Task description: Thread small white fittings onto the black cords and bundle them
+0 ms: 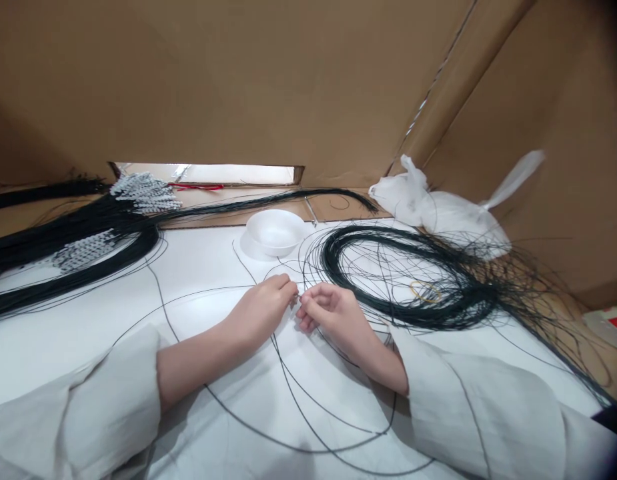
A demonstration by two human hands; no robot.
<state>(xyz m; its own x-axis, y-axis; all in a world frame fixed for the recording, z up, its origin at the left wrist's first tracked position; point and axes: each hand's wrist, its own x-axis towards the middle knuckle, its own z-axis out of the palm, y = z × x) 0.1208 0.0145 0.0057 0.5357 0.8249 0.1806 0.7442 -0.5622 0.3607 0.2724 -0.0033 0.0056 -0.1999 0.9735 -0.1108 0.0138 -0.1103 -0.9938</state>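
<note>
My left hand and my right hand rest on the white table top, fingertips almost meeting at the middle. Both are closed in a pinch on a thin black cord that loops across the table towards me. What sits between the fingertips is too small to make out. A big tangled coil of black cords lies just right of my right hand, with a yellow rubber band inside it.
A white bowl stands behind the hands. Bundles of black cords with white beaded ends lie at the left. A white plastic bag sits at the back right. Cardboard walls enclose the table.
</note>
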